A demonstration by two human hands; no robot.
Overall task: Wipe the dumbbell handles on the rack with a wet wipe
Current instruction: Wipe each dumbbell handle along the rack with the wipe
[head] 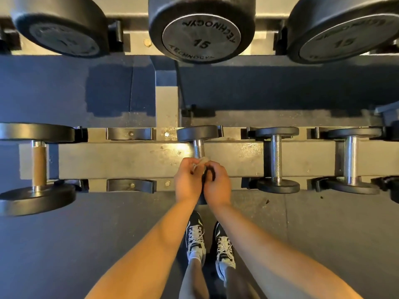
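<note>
One crumpled pale wipe (201,161), knurled chrome handle (198,148)

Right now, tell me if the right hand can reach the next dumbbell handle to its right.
Probably yes: the right hand is close to that handle, with only bare rack beam between.

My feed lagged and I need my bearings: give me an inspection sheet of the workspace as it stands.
Surface: lower rack tier, paint worn, with one empty cradle pair.
Job's things: wet wipe bunched at the near part of the centre dumbbell handle; other dumbbells racked on either side.
Clutter: nothing seen.
Hands: left hand pinches the wipe; right hand curled against it, grip hidden.
Cables: nothing seen.
Surroundings: upper-tier dumbbells marked 15; grey floor; the person's shoes.
</note>
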